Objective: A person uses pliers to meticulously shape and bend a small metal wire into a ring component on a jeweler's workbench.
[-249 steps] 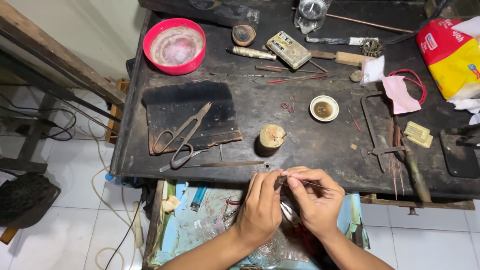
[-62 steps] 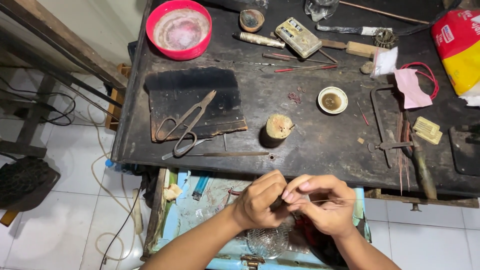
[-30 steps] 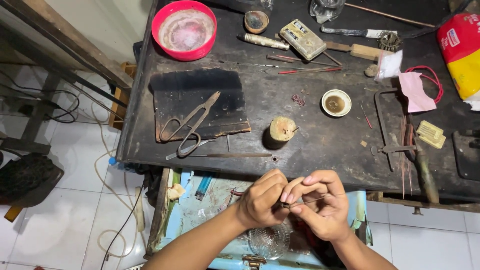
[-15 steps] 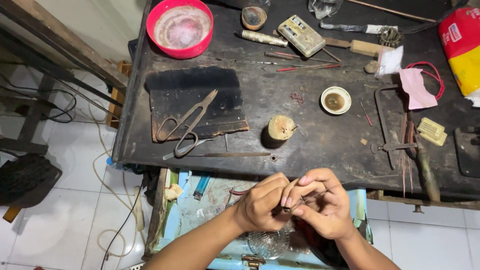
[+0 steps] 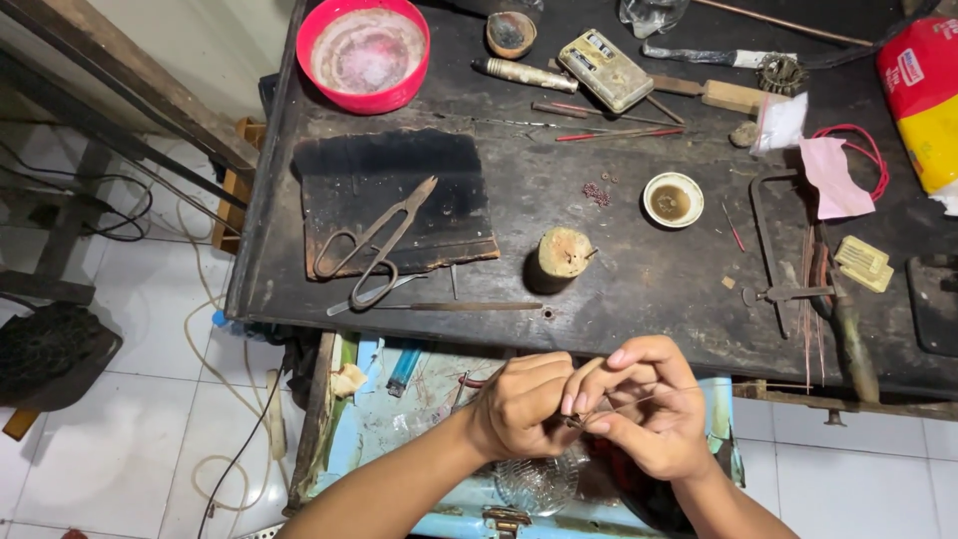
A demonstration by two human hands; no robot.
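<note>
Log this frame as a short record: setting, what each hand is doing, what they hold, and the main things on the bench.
setting: dark workbench above an open light-blue drawer
left hand: closed over one end of a thin wire, in front of the bench edge
right hand: fingers pinching the same wire, touching the left hand
bench, left: old shears lying on a black slab
bench, back: red bowl
bench, middle: small wooden stump; small white cup
bench, right: saw frame

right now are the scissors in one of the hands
No, the scissors lie on the dark mat on the bench, apart from both hands.
</note>
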